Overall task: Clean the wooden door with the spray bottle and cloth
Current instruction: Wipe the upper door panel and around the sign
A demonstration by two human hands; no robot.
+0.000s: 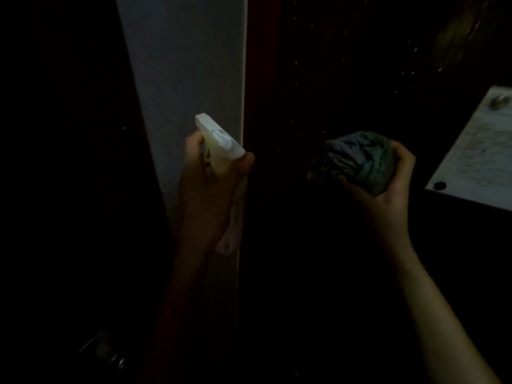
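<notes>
While the left hand [210, 184] has its grip wrapped round the neck of the spray bottle [219, 139], with 1 finger curled at the front where the trigger should be, the right hand [388, 178] has its grip clamped on a balled blue-green cloth [360, 159], fingers under it and thumb over it.

The bottle's white head runs with its long axis from near-right to far-left. What looks like the nozzle end is turned toward the white wall strip [188, 65] rather than the wood. The wooden door [332, 65] is the dark panel just right of that strip, filling the far side between and above the 2 hands. Pale droplets [410, 62] speckle it, mostly above and to the far right of the cloth.

The cloth hand is the nearer one to that wet patch, so a wipe would probably travel up and away from where it is held now. A white plate [476, 156] lies just right of that hand. The dim light hides whether the cloth touches the door.
</notes>
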